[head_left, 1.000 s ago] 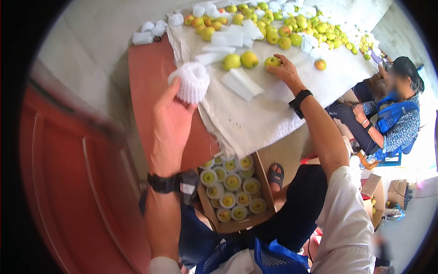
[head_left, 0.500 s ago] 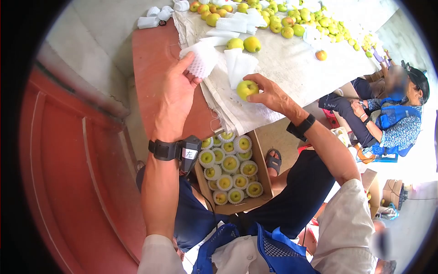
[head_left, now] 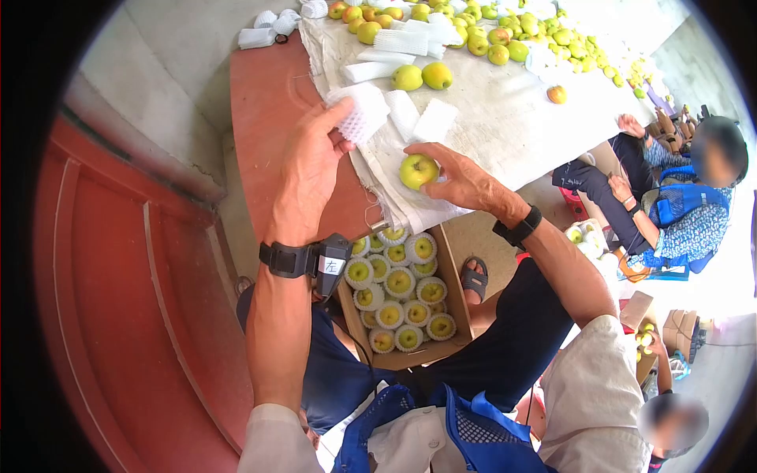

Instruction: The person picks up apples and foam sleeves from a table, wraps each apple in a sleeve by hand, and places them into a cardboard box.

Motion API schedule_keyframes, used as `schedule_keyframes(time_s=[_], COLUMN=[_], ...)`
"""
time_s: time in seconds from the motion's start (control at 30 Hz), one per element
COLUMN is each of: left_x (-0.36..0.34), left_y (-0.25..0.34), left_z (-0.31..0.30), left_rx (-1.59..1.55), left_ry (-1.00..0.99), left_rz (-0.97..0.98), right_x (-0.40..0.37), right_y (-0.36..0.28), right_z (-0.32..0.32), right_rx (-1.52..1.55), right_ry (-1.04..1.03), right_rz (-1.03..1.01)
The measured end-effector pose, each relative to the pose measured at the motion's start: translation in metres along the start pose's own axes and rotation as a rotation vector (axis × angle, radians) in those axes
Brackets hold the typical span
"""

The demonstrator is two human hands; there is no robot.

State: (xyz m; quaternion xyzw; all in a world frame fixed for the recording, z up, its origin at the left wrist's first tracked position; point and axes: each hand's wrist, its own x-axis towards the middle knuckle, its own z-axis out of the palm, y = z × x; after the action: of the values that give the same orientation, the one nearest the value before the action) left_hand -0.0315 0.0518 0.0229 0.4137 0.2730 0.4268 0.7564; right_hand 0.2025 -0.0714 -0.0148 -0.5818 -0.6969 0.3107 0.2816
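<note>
My left hand (head_left: 311, 169) holds a white foam net sleeve (head_left: 360, 113) up over the edge of the red table (head_left: 264, 110). My right hand (head_left: 457, 177) grips a yellow-green apple (head_left: 418, 171) just right of the sleeve, above the white cloth (head_left: 489, 118) that covers the table. Both wrists wear black bands. Below my hands a cardboard box (head_left: 402, 296) on the floor holds several apples wrapped in foam nets.
Loose apples (head_left: 489, 39) and flat foam sleeves (head_left: 402, 39) lie across the cloth toward the far end. Two apples (head_left: 422, 76) sit near my hands. A seated person in blue (head_left: 678, 197) is at the right. A red door (head_left: 118, 315) stands to my left.
My right hand picked an apple from the cloth and brought it back toward my left hand. The left hand lowered the foam sleeve toward the apple. The seated person raised an arm.
</note>
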Motion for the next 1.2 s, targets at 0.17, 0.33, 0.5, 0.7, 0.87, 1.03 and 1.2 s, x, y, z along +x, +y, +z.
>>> schedule_keyframes(time_s=[0.17,0.33,0.5,0.7,0.87,1.03,1.2], left_x=[-0.003,-0.005,-0.009,-0.022,-0.028,-0.024,-0.027], left_y=[-0.002,0.001,-0.004,-0.011,-0.018,-0.013,-0.009], left_z=[0.003,0.005,0.015,0.032,0.039,0.035,0.040], left_rx=[0.081,0.069,0.059,0.270,0.405,0.257,0.043], left_ry=[-0.013,-0.064,-0.116,-0.139,-0.168,-0.056,-0.142], left_rz=[-0.051,-0.072,-0.046,0.069,0.120,0.252,0.045], right_x=[-0.001,-0.004,-0.004,0.005,0.006,-0.001,-0.002], right_y=[-0.003,-0.024,-0.084,-0.084,-0.074,-0.068,-0.067], right_z=[-0.001,-0.018,-0.039,-0.018,-0.012,-0.034,-0.034], right_rx=[-0.053,-0.039,0.157,0.150,0.444,0.859,1.114], right_ry=[-0.030,0.138,0.388,0.482,0.521,0.434,0.150], right_rz=[-0.018,-0.024,-0.067,0.064,0.110,0.116,0.101])
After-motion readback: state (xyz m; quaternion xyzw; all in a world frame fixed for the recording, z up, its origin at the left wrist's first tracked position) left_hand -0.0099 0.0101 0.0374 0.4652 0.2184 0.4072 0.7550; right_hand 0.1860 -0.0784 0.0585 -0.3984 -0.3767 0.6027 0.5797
